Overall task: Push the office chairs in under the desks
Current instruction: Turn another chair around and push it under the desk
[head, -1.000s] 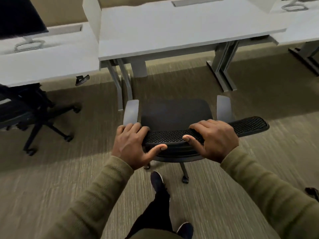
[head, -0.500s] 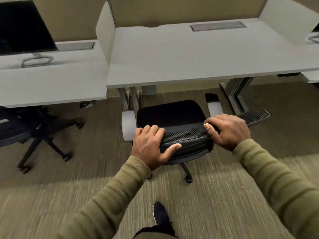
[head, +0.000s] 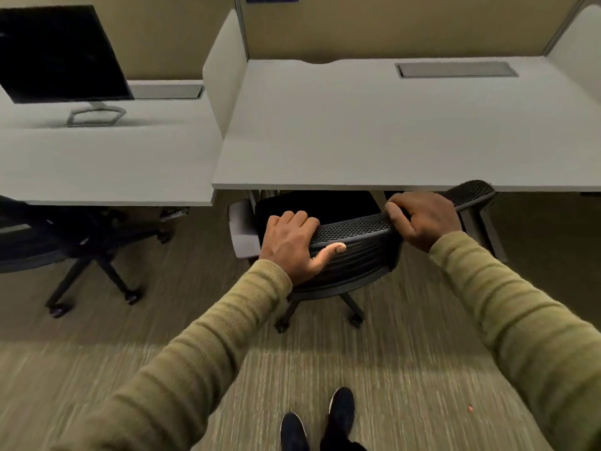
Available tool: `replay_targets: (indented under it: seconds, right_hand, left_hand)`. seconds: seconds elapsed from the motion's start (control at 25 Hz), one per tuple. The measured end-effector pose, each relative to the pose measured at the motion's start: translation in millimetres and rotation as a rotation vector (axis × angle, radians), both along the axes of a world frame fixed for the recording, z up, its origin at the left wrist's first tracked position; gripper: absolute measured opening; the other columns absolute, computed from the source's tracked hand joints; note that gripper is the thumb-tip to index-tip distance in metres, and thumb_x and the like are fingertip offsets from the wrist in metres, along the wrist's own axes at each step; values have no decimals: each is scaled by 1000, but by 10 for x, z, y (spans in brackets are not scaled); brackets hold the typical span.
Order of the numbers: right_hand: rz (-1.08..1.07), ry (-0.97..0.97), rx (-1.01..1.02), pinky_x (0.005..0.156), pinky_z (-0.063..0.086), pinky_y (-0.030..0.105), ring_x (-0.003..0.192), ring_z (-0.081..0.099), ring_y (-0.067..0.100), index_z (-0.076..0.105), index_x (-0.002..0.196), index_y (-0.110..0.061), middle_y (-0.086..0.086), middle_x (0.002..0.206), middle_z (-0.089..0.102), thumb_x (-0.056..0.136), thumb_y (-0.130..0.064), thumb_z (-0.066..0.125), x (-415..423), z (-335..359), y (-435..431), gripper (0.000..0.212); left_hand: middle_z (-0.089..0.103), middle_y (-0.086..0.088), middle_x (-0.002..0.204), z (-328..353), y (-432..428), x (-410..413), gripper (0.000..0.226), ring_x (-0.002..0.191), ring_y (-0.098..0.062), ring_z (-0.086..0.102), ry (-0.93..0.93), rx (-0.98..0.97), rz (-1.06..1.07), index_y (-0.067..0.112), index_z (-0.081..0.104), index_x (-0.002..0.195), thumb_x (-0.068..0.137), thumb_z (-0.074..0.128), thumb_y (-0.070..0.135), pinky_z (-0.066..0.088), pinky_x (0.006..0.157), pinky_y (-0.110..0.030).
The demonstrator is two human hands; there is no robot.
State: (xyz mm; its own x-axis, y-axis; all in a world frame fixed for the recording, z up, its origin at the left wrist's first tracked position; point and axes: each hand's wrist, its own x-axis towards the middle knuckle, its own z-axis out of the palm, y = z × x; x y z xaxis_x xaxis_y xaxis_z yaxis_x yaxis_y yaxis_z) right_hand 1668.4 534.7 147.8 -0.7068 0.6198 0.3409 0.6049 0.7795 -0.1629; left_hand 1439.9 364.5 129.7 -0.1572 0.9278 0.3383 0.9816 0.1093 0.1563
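We saw the person's left hand [head: 292,245] gripping the top edge of the black mesh-backed office chair [head: 354,255], its fingers curled over the rim of the backrest and its thumb laid flat against the rear face. The right hand [head: 422,219] held the same rim further along, fingers hooked over it and knuckles raised. Both arms wore ribbed olive sleeves [head: 201,346] and reached forward from the bottom of the view.

The chair stood at the wide white desk [head: 374,141] in the middle, its seat partly beneath the front edge, while the backrest and the wheeled base remained outside on the striped beige carpet [head: 97,369]. We noted its pale grey armrest [head: 242,232] showing just below the desk edge on the left. How far the seat reached under the top we could not tell.

On that desk we found only a grey rectangular cable hatch [head: 455,70] near the back. To the left stood a second white desk [head: 97,164] carrying a dark flat monitor [head: 61,53] on a wire-frame stand, with another black office chair [head: 65,245] tucked partly beneath it. Two dark shoes [head: 341,408] stood on the carpet below the arms
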Motion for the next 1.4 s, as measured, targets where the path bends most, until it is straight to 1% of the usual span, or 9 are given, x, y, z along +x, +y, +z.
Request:
replay_targets:
  seconds: [0.12, 0.28, 0.36, 0.56, 0.96, 1.08, 1.2, 1.32, 1.4]
  right_hand:
    - [-9, -5, -11, 60, 34, 32, 68, 54, 28, 62, 82, -20, 3, 74, 64, 96, -50, 26, 48, -30, 333, 49]
    - [-37, -14, 9, 62, 43, 37, 69, 56, 30, 64, 87, -19, 4, 74, 64, 96, -50, 25, 9, -52, 657, 51]
    - [-55, 10, 41, 60, 42, 36, 70, 57, 29, 66, 88, -20, 3, 75, 66, 97, -51, 27, -7, -90, 762, 51]
    - [-87, 6, 62, 58, 33, 29, 64, 57, 25, 69, 86, -19, 1, 73, 67, 97, -51, 32, -304, -104, 725, 51]
    - [-89, -53, 7, 61, 34, 29, 65, 52, 19, 67, 93, -19, 0, 76, 64, 98, -59, 26, -389, -60, 638, 57]
    - [-59, -46, -49, 66, 32, 30, 70, 50, 18, 64, 97, -20, -1, 80, 62, 98, -61, 32, -549, 14, 476, 52]
    - [9, -25, -64, 67, 31, 29, 72, 50, 18, 63, 99, -19, 0, 85, 63, 93, -64, 32, -938, 22, 128, 55]
    - [118, 31, -63, 70, 37, 32, 82, 57, 23, 62, 107, -18, 3, 94, 65, 94, -61, 38, -1455, -46, -287, 52]
    - [177, 72, -67, 80, 42, 37, 93, 59, 25, 60, 116, -17, 5, 104, 65, 93, -59, 42, -1847, -86, -585, 50]
  left_hand:
    - [61, -1, 87, -13, 337, 70, 82, 79, -23, 52, 21, 17, 7, 17, 66, 95, 85, 20, 84, 43, 75, -43]
    - [62, -1, 86, -34, 677, 50, 79, 79, -23, 54, 35, 46, 14, 17, 67, 94, 84, 28, 85, 42, 75, -41]
    - [63, 0, 86, -43, 825, -44, 78, 80, -23, 56, 36, 71, -2, 18, 68, 94, 83, 29, 86, 42, 76, -40]
    - [65, -1, 87, -18, 874, -398, 80, 80, -23, 57, 30, 85, -32, 18, 68, 95, 83, 29, 86, 38, 77, -35]
    - [63, -2, 97, 9, 766, -441, 87, 89, -21, 53, 5, -16, 19, 19, 66, 104, 81, 21, 89, 37, 84, -36]
    - [59, -2, 106, 20, 683, -505, 86, 97, -22, 51, -53, -57, 22, 20, 62, 114, 80, 24, 88, 38, 90, -38]
    - [55, -6, 123, -72, 417, -700, 82, 112, -24, 50, -105, -31, 70, 20, 51, 134, 82, 38, 81, 39, 98, -41]
    - [47, -7, 139, -243, -18, -1060, 88, 126, -25, 44, -77, -90, 161, 19, 37, 148, 83, 40, 78, 37, 105, -44]
    - [44, -5, 141, -344, -354, -1391, 88, 128, -24, 43, -52, -153, 228, 20, 33, 150, 84, 39, 78, 37, 105, -43]
